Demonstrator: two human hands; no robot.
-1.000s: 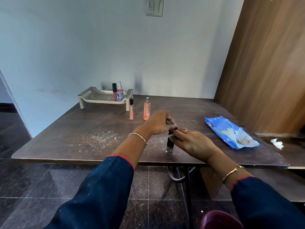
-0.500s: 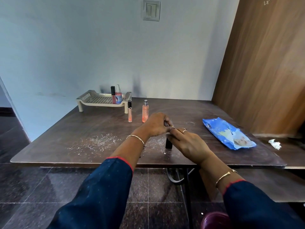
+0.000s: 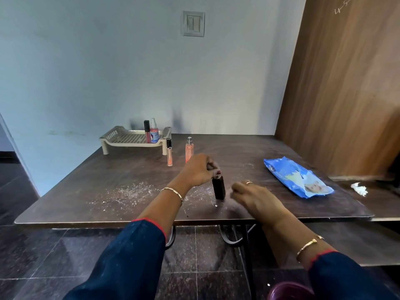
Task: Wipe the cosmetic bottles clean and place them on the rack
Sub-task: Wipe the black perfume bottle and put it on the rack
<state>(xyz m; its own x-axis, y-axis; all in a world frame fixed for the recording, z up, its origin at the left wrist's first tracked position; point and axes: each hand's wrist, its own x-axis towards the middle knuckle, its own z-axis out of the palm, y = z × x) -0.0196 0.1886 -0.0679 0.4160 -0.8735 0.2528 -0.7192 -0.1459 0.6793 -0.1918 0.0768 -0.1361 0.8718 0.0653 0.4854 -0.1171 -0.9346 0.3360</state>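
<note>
R hand (image 3: 257, 199) drawn back, L hand (image 3: 198, 171) pinching dark squarish bottle (image 3: 218, 188)

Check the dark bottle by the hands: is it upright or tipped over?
Upright. The dark bottle stands on its base on the table, and the left hand pinches its top.

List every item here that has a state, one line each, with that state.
Dark bottle: upright on table, top gripped by left hand.
Right hand: beside the bottle, blurred.
Orange spray bottle: upright on table.
Peach lip gloss tube: upright on table.
Red lip gloss tube: upright on rack.
Pink spray bottle: upright on rack.
Wipes pack: lying flat.
</note>
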